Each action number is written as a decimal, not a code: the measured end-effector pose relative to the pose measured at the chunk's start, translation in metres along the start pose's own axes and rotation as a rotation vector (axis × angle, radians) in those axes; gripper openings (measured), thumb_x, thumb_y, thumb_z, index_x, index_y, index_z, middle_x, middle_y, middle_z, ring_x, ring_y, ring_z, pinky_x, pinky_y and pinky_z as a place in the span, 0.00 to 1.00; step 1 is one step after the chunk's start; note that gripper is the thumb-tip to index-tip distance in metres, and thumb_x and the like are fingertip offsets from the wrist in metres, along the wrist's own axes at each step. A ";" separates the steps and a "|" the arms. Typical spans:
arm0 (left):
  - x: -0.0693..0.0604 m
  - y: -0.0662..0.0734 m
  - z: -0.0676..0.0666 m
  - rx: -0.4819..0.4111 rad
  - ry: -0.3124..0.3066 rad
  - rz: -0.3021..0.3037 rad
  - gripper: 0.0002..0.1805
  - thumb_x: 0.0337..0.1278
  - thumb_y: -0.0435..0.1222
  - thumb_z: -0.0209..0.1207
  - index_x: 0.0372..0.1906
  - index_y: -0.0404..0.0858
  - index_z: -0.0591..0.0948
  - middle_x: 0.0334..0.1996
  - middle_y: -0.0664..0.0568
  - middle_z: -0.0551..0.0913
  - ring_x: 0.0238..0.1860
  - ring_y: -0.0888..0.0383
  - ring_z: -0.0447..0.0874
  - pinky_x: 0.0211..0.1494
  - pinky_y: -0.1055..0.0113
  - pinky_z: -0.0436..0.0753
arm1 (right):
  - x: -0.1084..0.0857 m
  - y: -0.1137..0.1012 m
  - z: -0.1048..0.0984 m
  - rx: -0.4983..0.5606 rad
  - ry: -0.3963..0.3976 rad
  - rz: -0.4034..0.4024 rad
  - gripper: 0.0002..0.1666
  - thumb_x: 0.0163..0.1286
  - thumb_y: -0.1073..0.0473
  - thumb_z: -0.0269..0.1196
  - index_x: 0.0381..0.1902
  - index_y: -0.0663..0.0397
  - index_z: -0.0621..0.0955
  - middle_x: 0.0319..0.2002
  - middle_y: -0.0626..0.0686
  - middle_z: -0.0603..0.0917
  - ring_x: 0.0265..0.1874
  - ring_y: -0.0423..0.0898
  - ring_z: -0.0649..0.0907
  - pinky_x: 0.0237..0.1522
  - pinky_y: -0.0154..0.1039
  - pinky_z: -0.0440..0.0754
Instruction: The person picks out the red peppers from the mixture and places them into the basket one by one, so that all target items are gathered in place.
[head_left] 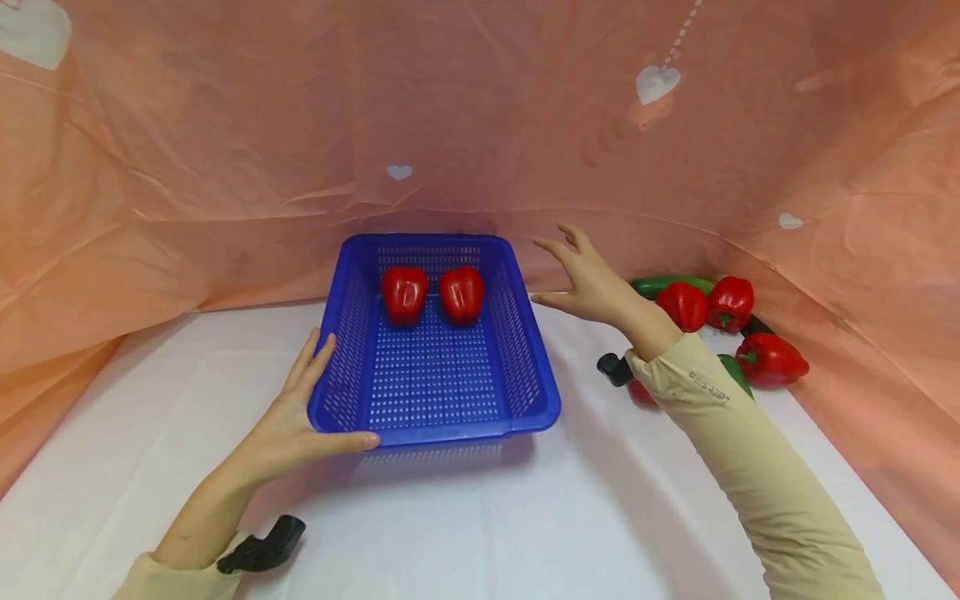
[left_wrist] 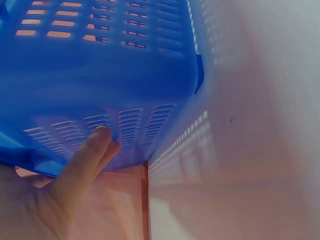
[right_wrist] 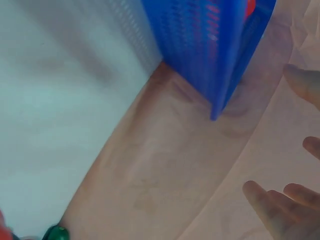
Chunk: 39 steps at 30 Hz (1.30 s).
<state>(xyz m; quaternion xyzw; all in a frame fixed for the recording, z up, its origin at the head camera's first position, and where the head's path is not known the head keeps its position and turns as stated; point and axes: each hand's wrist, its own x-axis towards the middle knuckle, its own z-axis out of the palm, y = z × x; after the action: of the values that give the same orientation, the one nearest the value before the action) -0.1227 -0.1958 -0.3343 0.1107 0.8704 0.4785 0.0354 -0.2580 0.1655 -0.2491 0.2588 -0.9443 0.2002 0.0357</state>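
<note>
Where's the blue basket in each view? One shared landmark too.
Head: blue basket near centre.
Left wrist: blue basket fills upper left, running off the frame.
Right wrist: blue basket top, right of centre, cut off above.
Shared landmark: white tabletop, right side in left wrist, left side in right wrist.

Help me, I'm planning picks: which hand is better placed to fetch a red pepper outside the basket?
Right, probably: the right grip is empty and nearer the red peppers outside; the left grip, farther away, touches the blue basket.
</note>
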 end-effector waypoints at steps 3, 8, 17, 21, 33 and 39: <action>0.000 -0.001 0.000 -0.003 -0.004 -0.005 0.70 0.33 0.44 0.77 0.77 0.52 0.38 0.77 0.55 0.26 0.74 0.32 0.31 0.62 0.23 0.46 | -0.006 0.007 0.000 -0.015 -0.001 0.011 0.45 0.61 0.56 0.69 0.72 0.57 0.62 0.73 0.69 0.47 0.71 0.67 0.55 0.67 0.63 0.61; 0.000 -0.001 -0.001 -0.001 -0.008 -0.014 0.70 0.34 0.44 0.77 0.77 0.52 0.38 0.77 0.55 0.25 0.74 0.32 0.31 0.62 0.22 0.46 | -0.016 0.018 0.000 -0.028 -0.007 0.026 0.44 0.61 0.57 0.68 0.72 0.57 0.61 0.73 0.68 0.47 0.71 0.68 0.55 0.65 0.65 0.62; 0.001 -0.001 -0.001 0.009 -0.012 -0.015 0.70 0.34 0.45 0.76 0.77 0.52 0.38 0.77 0.54 0.26 0.74 0.31 0.31 0.61 0.22 0.47 | -0.035 0.035 0.000 -0.041 -0.028 0.094 0.45 0.61 0.57 0.68 0.72 0.56 0.61 0.73 0.68 0.47 0.71 0.69 0.55 0.64 0.67 0.63; 0.001 0.000 -0.001 0.009 -0.009 -0.016 0.70 0.33 0.45 0.77 0.77 0.52 0.38 0.77 0.54 0.26 0.74 0.32 0.31 0.61 0.22 0.47 | -0.041 0.042 0.001 -0.043 -0.030 0.106 0.45 0.61 0.57 0.68 0.72 0.56 0.61 0.73 0.68 0.47 0.70 0.70 0.56 0.63 0.67 0.64; 0.000 0.000 -0.001 0.006 -0.011 -0.013 0.70 0.34 0.45 0.76 0.77 0.52 0.37 0.77 0.55 0.25 0.74 0.32 0.31 0.62 0.22 0.47 | -0.058 0.054 0.001 -0.040 -0.052 0.114 0.45 0.61 0.58 0.68 0.72 0.56 0.60 0.72 0.69 0.47 0.68 0.70 0.58 0.61 0.67 0.66; 0.000 0.000 -0.001 0.004 -0.016 -0.014 0.70 0.34 0.45 0.76 0.77 0.53 0.37 0.76 0.55 0.25 0.74 0.32 0.30 0.61 0.22 0.47 | -0.068 0.065 0.007 -0.043 -0.034 0.095 0.45 0.59 0.59 0.69 0.70 0.61 0.62 0.71 0.71 0.50 0.68 0.69 0.58 0.62 0.68 0.65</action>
<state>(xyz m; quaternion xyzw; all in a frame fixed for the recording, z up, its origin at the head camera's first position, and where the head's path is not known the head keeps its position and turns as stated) -0.1233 -0.1969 -0.3334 0.1084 0.8717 0.4756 0.0455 -0.2316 0.2462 -0.2908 0.2162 -0.9601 0.1768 0.0155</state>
